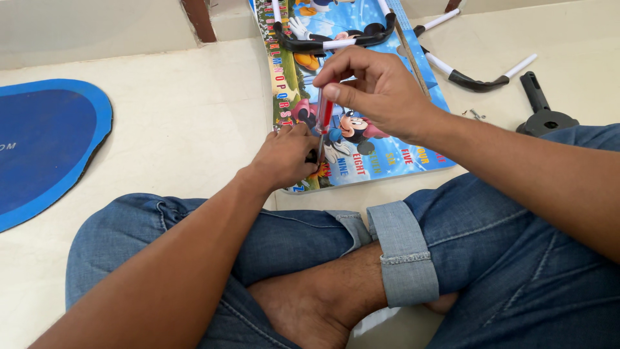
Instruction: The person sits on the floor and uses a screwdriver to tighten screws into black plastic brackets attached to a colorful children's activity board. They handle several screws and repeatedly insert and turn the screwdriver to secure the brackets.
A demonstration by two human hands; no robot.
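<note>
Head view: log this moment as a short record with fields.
Setting: person sitting cross-legged in jeans on a cream tiled floor
Right hand: grips the red-handled screwdriver upright, tip down on the board
Left hand: rests on the board beside the screwdriver tip, steadying something too small to tell
Work piece: colourful cartoon-printed board lying flat
On the board: black curved leg with white tube ends
Right of the board: second black curved leg, loose screws, black bracket
Far left: blue oval mat
</note>
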